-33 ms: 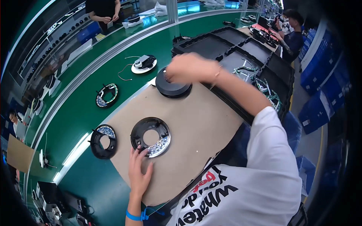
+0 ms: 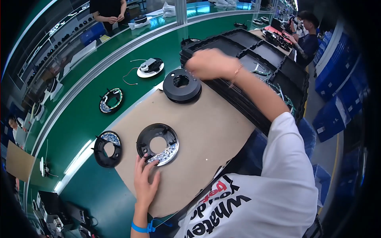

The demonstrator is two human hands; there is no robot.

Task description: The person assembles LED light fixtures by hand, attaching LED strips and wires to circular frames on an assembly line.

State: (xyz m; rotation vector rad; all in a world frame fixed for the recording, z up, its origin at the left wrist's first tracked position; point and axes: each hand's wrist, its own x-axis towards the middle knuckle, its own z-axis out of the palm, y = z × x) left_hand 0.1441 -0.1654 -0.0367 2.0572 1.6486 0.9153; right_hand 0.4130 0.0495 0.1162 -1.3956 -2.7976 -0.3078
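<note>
A black ring-shaped housing (image 2: 147,137) with a pale, glittering circuit board along its lower right side lies on the brown cardboard sheet. My left hand (image 2: 146,180) is open, fingers apart, its fingertips touching the housing's lower left rim. My right hand (image 2: 212,65) is curled over the right rim of a thick black round dish (image 2: 180,94) with a central hole. Its fingers are pressed together and slightly blurred. Whatever sits at those fingertips is too small to make out.
A similar black ring (image 2: 104,159) sits at the cardboard's (image 2: 198,135) left edge, another (image 2: 107,106) farther off. A white disc with a motor-like part (image 2: 151,68) and wire lies beyond. Stacked black trays (image 2: 222,47) hold green-edged parts. Other people work at far benches.
My right hand has shifted slightly right, off the middle of the black dish, so its hole now shows. My left hand stays at the housing's rim.
</note>
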